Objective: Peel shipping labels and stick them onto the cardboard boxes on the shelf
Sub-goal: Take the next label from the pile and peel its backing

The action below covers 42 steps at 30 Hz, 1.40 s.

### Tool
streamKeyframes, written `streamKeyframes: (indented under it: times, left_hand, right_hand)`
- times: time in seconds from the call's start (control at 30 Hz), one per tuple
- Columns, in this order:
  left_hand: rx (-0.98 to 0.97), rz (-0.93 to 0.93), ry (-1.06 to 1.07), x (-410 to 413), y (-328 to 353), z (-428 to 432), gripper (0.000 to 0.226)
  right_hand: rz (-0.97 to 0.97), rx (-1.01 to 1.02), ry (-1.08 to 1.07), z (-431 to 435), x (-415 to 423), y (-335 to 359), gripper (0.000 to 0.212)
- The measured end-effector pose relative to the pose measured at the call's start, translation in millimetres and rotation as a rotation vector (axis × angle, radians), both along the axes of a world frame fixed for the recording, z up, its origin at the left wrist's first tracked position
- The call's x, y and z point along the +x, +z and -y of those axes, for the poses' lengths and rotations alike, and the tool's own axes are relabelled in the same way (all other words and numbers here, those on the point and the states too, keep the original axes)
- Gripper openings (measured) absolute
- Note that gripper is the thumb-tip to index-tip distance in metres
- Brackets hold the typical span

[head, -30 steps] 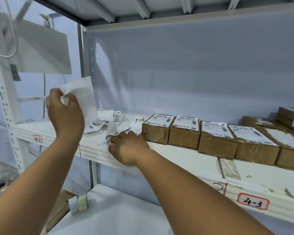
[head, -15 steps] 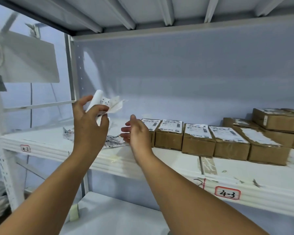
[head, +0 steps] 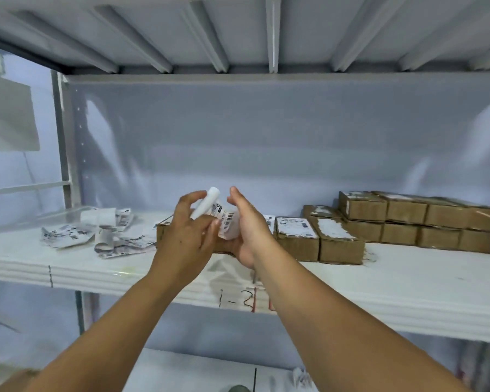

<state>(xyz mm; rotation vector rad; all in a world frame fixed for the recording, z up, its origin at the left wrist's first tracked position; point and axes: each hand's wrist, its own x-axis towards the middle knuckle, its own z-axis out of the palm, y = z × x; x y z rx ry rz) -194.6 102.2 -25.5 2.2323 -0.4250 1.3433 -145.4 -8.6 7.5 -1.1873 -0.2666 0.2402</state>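
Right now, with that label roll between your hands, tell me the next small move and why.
Probably pinch the loose label end with the right hand and peel it off the roll. The left hand grips the roll, the right hand's fingers lie straight beside the printed end, and the boxes stand just behind on the shelf.

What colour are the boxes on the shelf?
The boxes are brown cardboard; head view shows them.
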Motion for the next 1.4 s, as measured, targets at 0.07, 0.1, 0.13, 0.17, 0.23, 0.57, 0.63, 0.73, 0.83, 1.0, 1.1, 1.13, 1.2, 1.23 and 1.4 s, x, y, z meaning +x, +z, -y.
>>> streamKeyframes:
  times: [0.07,0.1,0.13,0.17,0.23,0.57,0.63,0.73,0.83,1.0,1.1,1.13,1.2,1.23,1.4]
  left_hand:
    - [-0.023,0.001,-0.026,5,-2,22,0.017]
    - [-0.051,0.003,-0.042,7,-2,33,0.015]
    - [-0.088,-0.002,-0.06,9,-2,45,0.019]
    - [-0.13,-0.017,-0.08,11,-2,56,0.029]
    - [-0.212,-0.066,-0.134,14,-1,76,0.052]
    - [-0.657,-0.244,-0.467,41,-2,174,0.044]
    - [-0.753,-0.291,-0.575,47,-4,188,0.033]
    - [-0.682,-0.314,-0.65,50,-12,203,0.03]
    - [-0.454,-0.321,-0.685,52,-23,210,0.035]
    - [-0.361,-0.489,-0.822,56,-25,210,0.057]
    - [-0.28,-0.543,-0.782,56,-24,209,0.078]
    - [-0.264,-0.588,-0.749,56,-24,210,0.086]
    - [-0.201,-0.656,-0.684,58,-25,213,0.095]
    - [-0.141,-0.674,-0.633,59,-26,213,0.096]
    - [-0.004,-0.703,-0.511,60,-28,213,0.094]
  right_hand:
    - [-0.01,0.025,-0.055,23,-1,0,0.013]
    - [-0.004,0.027,-0.075,35,-2,-1,0.002]
    - [0.006,0.009,-0.108,48,0,-3,0.01]
    - [0.019,-0.026,-0.138,60,0,-4,0.018]
    - [0.053,-0.092,-0.194,83,2,-7,0.026]
    - [0.186,-0.301,-0.217,199,11,-19,0.032]
    - [0.158,-0.252,-0.179,217,13,-23,0.023]
    - [0.152,-0.243,-0.199,239,16,-31,0.02]
    - [0.18,-0.243,-0.212,254,19,-40,0.035]
    - [0.234,-0.287,-0.179,256,20,-49,0.024]
    - [0.203,-0.231,-0.272,259,21,-49,0.015]
    - [0.178,-0.174,-0.285,261,20,-49,0.015]
    - [0.136,-0.059,-0.287,264,20,-49,0.015]
    - [0.121,-0.012,-0.296,264,19,-48,0.014]
    - [-0.006,0.197,-0.481,269,19,-45,0.01]
